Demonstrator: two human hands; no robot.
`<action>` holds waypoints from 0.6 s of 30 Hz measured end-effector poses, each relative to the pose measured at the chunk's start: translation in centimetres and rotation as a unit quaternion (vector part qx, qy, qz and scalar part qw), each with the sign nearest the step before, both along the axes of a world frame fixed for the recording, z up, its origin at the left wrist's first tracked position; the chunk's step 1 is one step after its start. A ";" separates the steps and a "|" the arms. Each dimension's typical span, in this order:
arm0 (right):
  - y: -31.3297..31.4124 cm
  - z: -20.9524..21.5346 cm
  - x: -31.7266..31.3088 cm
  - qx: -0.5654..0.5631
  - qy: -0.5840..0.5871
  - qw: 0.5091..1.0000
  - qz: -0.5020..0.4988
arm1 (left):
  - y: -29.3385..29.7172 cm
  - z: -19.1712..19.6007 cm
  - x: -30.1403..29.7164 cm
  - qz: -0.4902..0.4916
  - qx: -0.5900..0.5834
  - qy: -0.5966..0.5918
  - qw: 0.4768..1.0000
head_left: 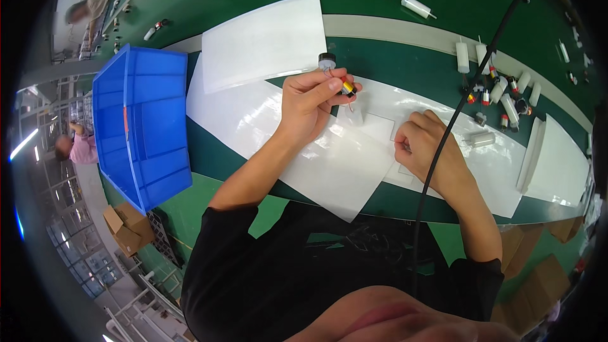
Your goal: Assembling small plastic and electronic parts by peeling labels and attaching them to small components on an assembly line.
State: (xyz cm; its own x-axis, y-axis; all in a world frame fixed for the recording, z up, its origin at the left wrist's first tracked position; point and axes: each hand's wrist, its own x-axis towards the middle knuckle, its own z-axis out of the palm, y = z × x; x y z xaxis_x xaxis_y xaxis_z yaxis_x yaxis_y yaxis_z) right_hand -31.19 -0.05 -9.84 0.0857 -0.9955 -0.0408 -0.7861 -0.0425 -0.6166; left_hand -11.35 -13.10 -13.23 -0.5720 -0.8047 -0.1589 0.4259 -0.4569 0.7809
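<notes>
My left hand (309, 101) is closed around a small red, yellow and black cylinder (348, 87). By thin wires it joins a round black-topped part (327, 61), which sticks up past the fingertips. Just beneath this hand is a whitish translucent piece (353, 114), its shape hard to make out. My right hand (425, 145) hovers over the white sheets (335, 164) with fingers curled and pinched together; whatever they hold, if anything, is hidden. Beyond its knuckles a translucent white cylinder (481, 140) lies on the sheet.
Right of the hands, several white tubes and wired parts (500, 98) lie in a heap. A black cable (446, 133) hangs across the view by my right hand. A blue bin (158, 123) stands at the left. More wired tubes (416, 6) lie on the far green surface.
</notes>
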 end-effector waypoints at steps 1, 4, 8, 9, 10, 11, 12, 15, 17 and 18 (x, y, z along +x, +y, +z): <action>-0.2 0.1 -0.2 0.006 0.000 1.000 0.005 | -0.2 -0.2 0.2 -0.005 -0.008 0.006 1.000; -0.4 0.1 -0.8 0.021 -0.004 1.000 0.010 | -0.7 -0.3 0.6 0.004 -0.023 0.003 1.000; -0.2 -0.2 -0.4 -0.011 0.058 0.998 0.013 | -0.7 0.1 0.7 0.012 -0.035 -0.029 0.999; -0.3 0.0 -0.2 0.011 0.077 0.997 0.012 | -0.5 0.3 0.4 0.009 -0.038 -0.037 0.999; -0.6 0.2 0.1 0.029 0.095 0.995 0.016 | -0.2 0.5 0.2 0.006 -0.039 -0.048 0.998; -0.8 0.3 0.3 0.047 0.113 0.992 0.020 | -0.1 0.4 0.0 0.008 -0.043 -0.052 0.998; -1.0 0.4 0.4 0.064 0.130 0.989 0.023 | -0.3 0.1 -0.1 0.011 -0.046 -0.044 0.998; -0.6 -0.2 1.1 -0.023 0.184 0.982 0.034 | -0.3 -0.4 0.3 0.012 -0.051 -0.027 0.998; -0.2 0.1 1.0 -0.116 0.205 0.970 0.063 | -0.2 -0.3 0.4 0.008 -0.063 -0.023 0.998; 0.2 0.0 1.0 -0.141 0.193 0.969 0.068 | -0.1 -0.6 0.5 0.010 -0.069 -0.024 0.997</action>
State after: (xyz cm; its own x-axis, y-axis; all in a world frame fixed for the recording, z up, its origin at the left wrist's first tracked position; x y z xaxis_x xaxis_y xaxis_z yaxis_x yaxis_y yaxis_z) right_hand -30.20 0.10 -9.87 0.2484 -0.9526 0.1754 -0.9313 -0.2847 -0.2273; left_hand -10.83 -13.18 -13.79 -0.5496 -0.8324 -0.0716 0.3949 -0.3344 0.8557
